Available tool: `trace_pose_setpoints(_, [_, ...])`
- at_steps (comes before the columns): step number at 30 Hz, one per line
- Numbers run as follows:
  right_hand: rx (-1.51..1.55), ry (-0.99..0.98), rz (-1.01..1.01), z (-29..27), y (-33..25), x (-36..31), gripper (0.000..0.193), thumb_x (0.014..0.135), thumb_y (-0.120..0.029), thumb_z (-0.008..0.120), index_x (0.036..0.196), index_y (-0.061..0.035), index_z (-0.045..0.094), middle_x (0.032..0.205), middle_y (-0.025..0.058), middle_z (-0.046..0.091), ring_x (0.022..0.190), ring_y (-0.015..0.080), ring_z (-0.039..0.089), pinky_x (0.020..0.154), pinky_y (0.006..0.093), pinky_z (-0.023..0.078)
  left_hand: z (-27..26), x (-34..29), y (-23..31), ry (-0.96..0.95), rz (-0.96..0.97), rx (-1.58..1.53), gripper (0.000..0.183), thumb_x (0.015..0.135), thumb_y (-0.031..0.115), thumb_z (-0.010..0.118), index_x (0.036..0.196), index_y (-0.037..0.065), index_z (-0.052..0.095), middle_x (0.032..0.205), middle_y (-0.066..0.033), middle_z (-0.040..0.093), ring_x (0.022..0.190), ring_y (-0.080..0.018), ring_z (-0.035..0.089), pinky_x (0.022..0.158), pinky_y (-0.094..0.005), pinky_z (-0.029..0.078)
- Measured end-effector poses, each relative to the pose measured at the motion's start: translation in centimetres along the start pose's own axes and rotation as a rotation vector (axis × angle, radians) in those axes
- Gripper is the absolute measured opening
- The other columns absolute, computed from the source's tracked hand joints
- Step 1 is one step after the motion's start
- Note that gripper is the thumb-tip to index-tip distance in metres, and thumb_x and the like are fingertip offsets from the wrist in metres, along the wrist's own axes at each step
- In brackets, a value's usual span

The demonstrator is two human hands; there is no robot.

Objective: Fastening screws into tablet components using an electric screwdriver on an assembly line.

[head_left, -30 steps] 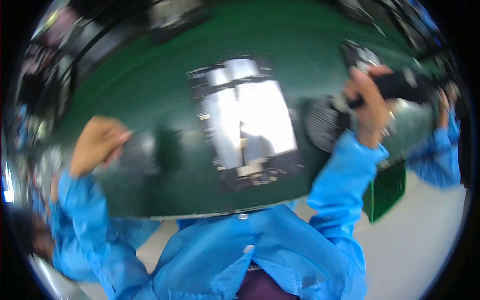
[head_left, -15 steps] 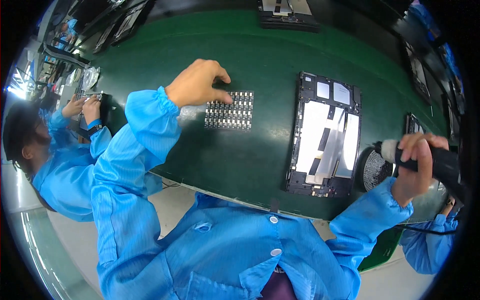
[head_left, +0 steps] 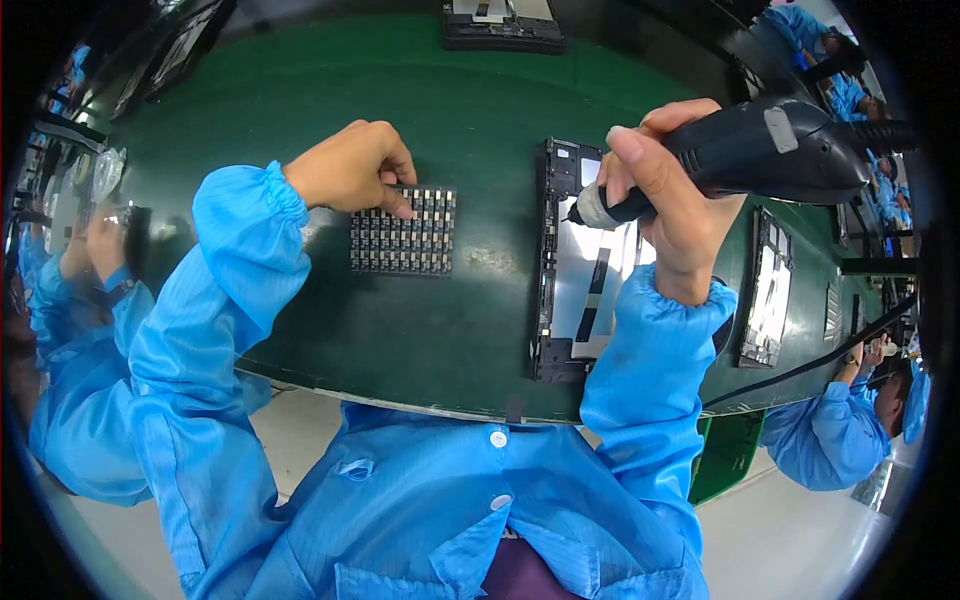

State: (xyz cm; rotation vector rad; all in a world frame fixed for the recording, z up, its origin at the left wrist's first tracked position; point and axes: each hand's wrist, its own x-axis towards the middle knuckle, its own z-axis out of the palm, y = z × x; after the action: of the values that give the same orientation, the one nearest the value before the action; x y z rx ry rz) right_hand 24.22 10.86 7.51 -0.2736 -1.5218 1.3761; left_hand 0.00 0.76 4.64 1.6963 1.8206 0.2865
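My left hand (head_left: 355, 168) is over the upper edge of a flat panel (head_left: 403, 245) covered in rows of small dark and silvery pieces. Its thumb and fingers draw together in a pinch there; anything between the tips is too small to make out. In my right hand (head_left: 685, 205) is a black electric screwdriver (head_left: 780, 150) with a pale collar near its tip. Its dark bit points left, above an opened tablet (head_left: 548, 300) with silvery battery plates and black strips. My right hand and sleeve cover much of the tablet's right side.
Another opened device (head_left: 505, 25) lies at the far edge, and one more (head_left: 768, 290) lies to the right. A dark cable (head_left: 810, 375) runs along the right side. Co-workers in blue sit left (head_left: 85, 400) and right (head_left: 830, 420). The green table's front edge (head_left: 420, 405) is near my body.
My right hand has brought the screwdriver up and left, over the tablet. My left thumb and fingers have closed together at the panel. The whole view has shifted.
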Motion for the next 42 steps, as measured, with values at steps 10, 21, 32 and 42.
trace_pose_setpoints(10, [0.019, 0.01, 0.011, 0.3, 1.2, 0.4, 0.019, 0.071, 0.002, 0.073, 0.084, 0.0003, 0.059, 0.063, 0.0059, 0.059, 0.049, 0.0115, 0.058, 0.045, 0.0208, 0.046, 3.2, -6.4, 0.2, 0.426, -0.5, -0.584, 0.037, 0.075, 0.007, 0.069, 0.106, -0.008, 0.054, 0.057, -0.0044, 0.058, 0.045, -0.0123, 0.055, 0.042, -0.0277, 0.041])
trace_pose_setpoints(21, [0.019, -0.004, 0.014, 0.4, 2.1, 0.7, 0.017, 0.071, 0.004, 0.071, 0.083, 0.0009, 0.058, 0.061, 0.0061, 0.059, 0.049, 0.0121, 0.057, 0.044, 0.0223, 0.045, 2.8, -3.8, 1.3, 0.086, 0.476, 0.322, 0.046, 0.055, 0.007, 0.075, 0.099, 0.006, 0.063, 0.11, -0.0151, 0.053, 0.098, -0.0307, 0.051, 0.078, -0.0412, 0.045])
trace_pose_setpoints(32, [0.013, 0.016, 0.048, 1.0, 2.1, 0.8, 0.017, 0.071, 0.003, 0.071, 0.081, 0.0007, 0.058, 0.059, 0.0057, 0.058, 0.048, 0.012, 0.057, 0.043, 0.0224, 0.044, 0.2, -2.4, 0.3, -0.097, -0.087, 0.304, 0.049, 0.049, 0.025, 0.082, 0.083, -0.001, 0.057, 0.078, -0.0156, 0.059, 0.077, -0.0317, 0.059, 0.065, -0.0389, 0.045])
trace_pose_setpoints(42, [-0.089, -0.026, 0.078, 1.0, 1.6, 0.0, 0.019, 0.072, 0.006, 0.069, 0.083, -0.0006, 0.054, 0.062, 0.0081, 0.057, 0.049, 0.0162, 0.057, 0.047, 0.0273, 0.047, 6.4, -3.7, 4.5, 0.335, 0.566, 0.219, 0.022, 0.064, 0.015, 0.073, 0.079, 0.003, 0.061, 0.082, -0.011, 0.06, 0.078, -0.0289, 0.059, 0.067, -0.0384, 0.048])
